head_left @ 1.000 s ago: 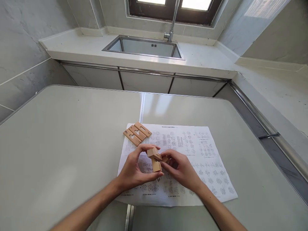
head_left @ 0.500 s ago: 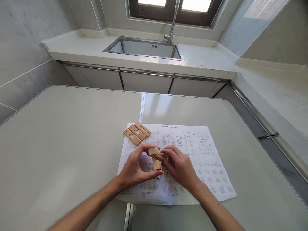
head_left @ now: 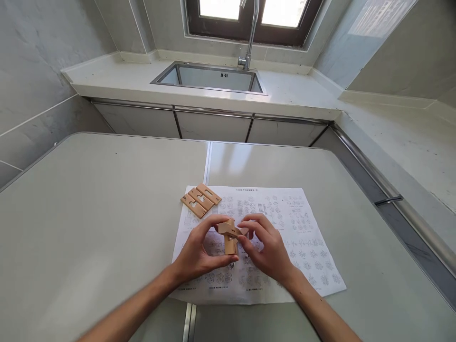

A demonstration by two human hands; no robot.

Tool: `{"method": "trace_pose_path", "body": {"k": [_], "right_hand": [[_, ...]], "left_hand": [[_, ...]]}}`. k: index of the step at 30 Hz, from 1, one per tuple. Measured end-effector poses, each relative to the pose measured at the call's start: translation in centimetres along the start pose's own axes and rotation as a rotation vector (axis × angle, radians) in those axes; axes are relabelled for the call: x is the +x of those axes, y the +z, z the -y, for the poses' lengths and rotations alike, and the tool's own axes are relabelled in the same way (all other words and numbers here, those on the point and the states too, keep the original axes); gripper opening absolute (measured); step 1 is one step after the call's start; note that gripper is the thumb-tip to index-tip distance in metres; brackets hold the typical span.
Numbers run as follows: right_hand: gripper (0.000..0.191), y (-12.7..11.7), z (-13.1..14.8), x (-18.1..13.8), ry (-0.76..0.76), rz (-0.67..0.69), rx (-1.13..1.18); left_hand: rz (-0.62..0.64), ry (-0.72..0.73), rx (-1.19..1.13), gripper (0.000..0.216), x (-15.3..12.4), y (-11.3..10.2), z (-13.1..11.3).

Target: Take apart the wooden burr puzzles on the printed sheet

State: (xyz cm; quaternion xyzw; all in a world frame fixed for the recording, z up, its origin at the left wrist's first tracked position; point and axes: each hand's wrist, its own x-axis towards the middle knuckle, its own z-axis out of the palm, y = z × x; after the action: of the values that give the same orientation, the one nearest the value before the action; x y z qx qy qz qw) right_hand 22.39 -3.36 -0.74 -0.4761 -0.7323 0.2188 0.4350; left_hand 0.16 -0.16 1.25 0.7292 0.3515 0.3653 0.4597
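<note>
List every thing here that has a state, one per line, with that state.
Left hand: closed on the joined wooden pieces.
Right hand: fingertips gripping the same pieces.
Joined wooden pieces: interlocked, held above the sheet.
Loose wooden pieces: lying flat, side by side, untouched.
Printed sheet: spread flat on the table.
Tap: no water seen running.

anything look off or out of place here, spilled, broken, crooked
Nothing stands out. Both hands, left hand and right hand, hold the joined wooden pieces over the printed sheet. Three spare slotted pieces lie neatly side by side at the sheet's far left corner. No spill or damage shows.
</note>
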Motion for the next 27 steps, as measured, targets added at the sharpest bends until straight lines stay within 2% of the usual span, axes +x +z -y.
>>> {"method": "trace_pose_path", "body": {"k": [6, 11, 16, 24, 27], "right_hand": [[0.024, 0.5, -0.2, -0.1, -0.071, 0.073, -0.010], [0.019, 0.3, -0.1, 0.0, -0.062, 0.115, 0.073], [0.014, -0.4, 0.4, 0.3, 0.011, 0.173, 0.253], [0.037, -1.7, 1.1, 1.2, 0.155, 0.260, 0.522], [0.043, -1.9, 1.0, 1.4, 0.215, 0.333, 0.704]], "left_hand": [[0.037, 0.053, 0.010, 0.071, 0.1, 0.0, 0.0], [0.090, -0.007, 0.007, 0.070, 0.2, -0.4, -0.2], [0.118, -0.060, -0.055, 0.072, 0.2, -0.9, -0.1], [0.134, -0.086, -0.070, 0.078, 0.1, -1.2, 0.4], [0.119, -0.096, -0.115, 0.077, 0.0, -1.5, 0.6]]}}
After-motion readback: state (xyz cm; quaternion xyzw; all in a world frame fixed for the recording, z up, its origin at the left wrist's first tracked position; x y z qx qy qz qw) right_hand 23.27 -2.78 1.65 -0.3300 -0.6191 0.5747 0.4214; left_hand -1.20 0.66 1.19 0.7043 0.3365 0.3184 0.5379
